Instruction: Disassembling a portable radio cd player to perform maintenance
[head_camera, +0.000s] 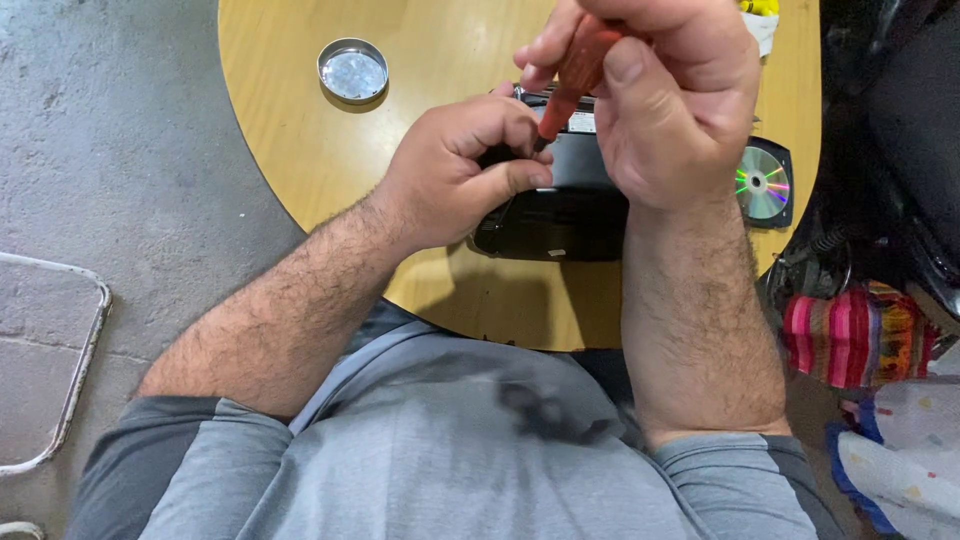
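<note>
Gripping an orange screwdriver (578, 62) from above, the right hand (672, 100) sat over the far part of a black device (560, 215) on the round wooden table (300, 120). Fingers and thumb were wrapped tight around the handle, and the shaft slanted down and to the left toward the device's top face. The tip was hidden behind the left hand (462, 170), so whether it sat in a screw could not be told.

That left hand lay on the device's left side, thumb and forefinger pinched together on something small and dark at the spot where the shaft came down. What it pinched was too covered to name. The device lay flat near the table's near edge, right in front of the person's grey shirt (450, 450).

By the look of it, the step in hand was working a fastener or small part on the device's top, one hand steadying, the other driving. The next move seemed to call for keeping the tip seated and the shaft steady while the left fingers held the part.

Off to the right, a disc (764, 184) lay in a black tray touching the table's right edge. Far left on the table sat a round metal lid (352, 70), well apart from both hands. A striped cloth (850, 335) lay low on the right.
</note>
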